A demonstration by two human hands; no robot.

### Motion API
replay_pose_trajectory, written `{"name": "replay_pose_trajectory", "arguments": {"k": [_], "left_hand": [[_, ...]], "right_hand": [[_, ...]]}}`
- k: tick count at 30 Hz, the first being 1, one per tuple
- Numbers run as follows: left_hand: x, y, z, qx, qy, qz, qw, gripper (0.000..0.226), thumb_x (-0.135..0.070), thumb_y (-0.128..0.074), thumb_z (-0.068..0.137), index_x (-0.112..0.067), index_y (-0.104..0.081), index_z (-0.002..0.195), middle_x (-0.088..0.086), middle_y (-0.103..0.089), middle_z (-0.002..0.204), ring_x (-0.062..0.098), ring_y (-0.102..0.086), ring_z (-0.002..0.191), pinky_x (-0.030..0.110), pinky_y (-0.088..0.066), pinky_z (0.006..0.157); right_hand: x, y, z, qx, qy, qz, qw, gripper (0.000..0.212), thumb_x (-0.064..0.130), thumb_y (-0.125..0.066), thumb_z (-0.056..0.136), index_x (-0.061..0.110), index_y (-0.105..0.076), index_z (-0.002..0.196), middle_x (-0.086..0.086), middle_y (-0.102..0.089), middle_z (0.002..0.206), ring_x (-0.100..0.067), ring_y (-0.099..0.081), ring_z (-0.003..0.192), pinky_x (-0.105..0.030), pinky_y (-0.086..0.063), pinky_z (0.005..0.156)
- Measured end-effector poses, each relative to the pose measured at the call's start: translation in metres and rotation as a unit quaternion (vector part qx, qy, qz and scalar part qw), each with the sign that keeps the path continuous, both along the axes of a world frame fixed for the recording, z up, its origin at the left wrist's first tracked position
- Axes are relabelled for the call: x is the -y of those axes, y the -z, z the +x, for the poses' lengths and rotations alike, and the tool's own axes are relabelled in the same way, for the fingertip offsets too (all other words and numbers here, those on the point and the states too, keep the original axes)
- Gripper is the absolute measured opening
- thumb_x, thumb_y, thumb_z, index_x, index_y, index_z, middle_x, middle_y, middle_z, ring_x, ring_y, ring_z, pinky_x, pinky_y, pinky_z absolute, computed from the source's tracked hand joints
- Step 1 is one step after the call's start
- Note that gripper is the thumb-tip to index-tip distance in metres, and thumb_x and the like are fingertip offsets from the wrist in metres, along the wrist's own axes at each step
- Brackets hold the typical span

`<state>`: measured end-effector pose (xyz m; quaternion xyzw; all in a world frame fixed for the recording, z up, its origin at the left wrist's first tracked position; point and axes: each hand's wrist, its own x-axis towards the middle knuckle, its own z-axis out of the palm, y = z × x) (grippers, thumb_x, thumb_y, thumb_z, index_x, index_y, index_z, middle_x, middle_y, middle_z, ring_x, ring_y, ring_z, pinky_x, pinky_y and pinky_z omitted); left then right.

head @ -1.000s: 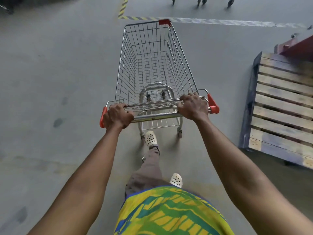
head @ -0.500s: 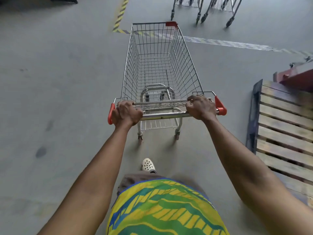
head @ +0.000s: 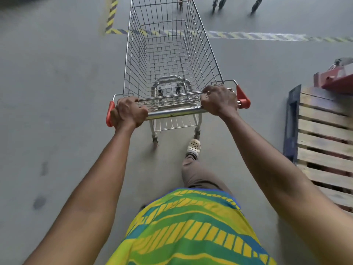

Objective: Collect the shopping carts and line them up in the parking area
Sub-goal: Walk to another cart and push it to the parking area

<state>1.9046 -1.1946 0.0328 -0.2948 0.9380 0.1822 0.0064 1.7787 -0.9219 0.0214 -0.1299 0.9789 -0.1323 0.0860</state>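
Observation:
An empty wire shopping cart [head: 168,54] with red corner caps stands straight ahead of me on the grey floor. My left hand [head: 129,112] grips the left end of its steel handle bar. My right hand [head: 219,101] grips the right end, beside the red end cap. The basket's front reaches past the striped yellow-and-black floor line [head: 248,36]. Beyond that line, wheels and legs of other carts [head: 219,2] show at the top edge.
A wooden pallet [head: 322,146] with a blue side lies on the floor at the right, and a red metal object [head: 336,79] sits at its far end. Another striped line [head: 111,14] runs away at the upper left. My right foot steps forward behind the cart.
The cart has rolled forward and its front has crossed the striped line. The parked carts' wheels are nearer. My right foot has stepped forward. Both hands keep their grip on the handle.

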Motion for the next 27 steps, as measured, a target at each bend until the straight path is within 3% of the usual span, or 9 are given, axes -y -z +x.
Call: {"name": "replay_pose_trajectory", "arguments": {"k": [3, 9, 15, 21, 27], "left_hand": [[0.022, -0.001, -0.053, 0.008, -0.008, 0.005, 1.000, 0.048, -0.034, -0.056, 0.078, -0.029, -0.069, 0.124, 0.006, -0.070, 0.121, 0.028, -0.058, 0.114, 0.036, -0.040, 0.091], [0.043, -0.007, -0.153, 0.017, -0.029, 0.021, 0.999, 0.047, -0.029, -0.059, 0.079, -0.028, -0.068, 0.125, 0.003, -0.068, 0.126, 0.027, -0.057, 0.118, 0.035, -0.039, 0.095], [0.053, -0.008, -0.249, 0.020, -0.055, 0.021, 0.998, 0.048, -0.028, -0.056, 0.081, -0.026, -0.068, 0.127, 0.004, -0.068, 0.128, 0.025, -0.056, 0.120, 0.033, -0.036, 0.096], [0.079, -0.009, -0.347, 0.018, -0.065, 0.013, 0.998, 0.046, -0.030, -0.055, 0.083, -0.027, -0.068, 0.128, 0.005, -0.068, 0.127, 0.025, -0.056, 0.121, 0.031, -0.030, 0.108], [0.121, -0.001, -0.457, 0.008, -0.055, 0.008, 0.998, 0.047, -0.032, -0.054, 0.080, -0.026, -0.071, 0.123, 0.007, -0.070, 0.120, 0.027, -0.059, 0.115, 0.036, -0.035, 0.104]], "right_hand": [[0.020, 0.003, -0.049, -0.006, -0.002, -0.011, 1.000, 0.041, 0.045, -0.048, 0.088, 0.031, -0.066, 0.122, 0.000, -0.065, 0.118, -0.021, -0.058, 0.110, -0.037, -0.037, 0.075], [0.048, 0.000, -0.148, 0.005, -0.013, -0.014, 1.000, 0.042, 0.043, -0.048, 0.088, 0.025, -0.066, 0.122, -0.002, -0.065, 0.117, -0.021, -0.055, 0.112, -0.035, -0.032, 0.071], [0.063, -0.007, -0.253, 0.026, -0.019, -0.014, 0.999, 0.040, 0.040, -0.049, 0.088, 0.028, -0.065, 0.123, -0.001, -0.065, 0.118, -0.021, -0.054, 0.116, -0.038, -0.034, 0.076], [0.093, -0.007, -0.355, 0.025, -0.013, -0.019, 0.999, 0.041, 0.040, -0.048, 0.087, 0.033, -0.066, 0.124, 0.001, -0.065, 0.122, -0.021, -0.056, 0.117, -0.039, -0.035, 0.079], [0.129, -0.003, -0.465, 0.025, -0.015, -0.009, 1.000, 0.042, 0.045, -0.046, 0.088, 0.034, -0.067, 0.122, 0.002, -0.067, 0.123, -0.022, -0.060, 0.114, -0.039, -0.037, 0.078]]}}
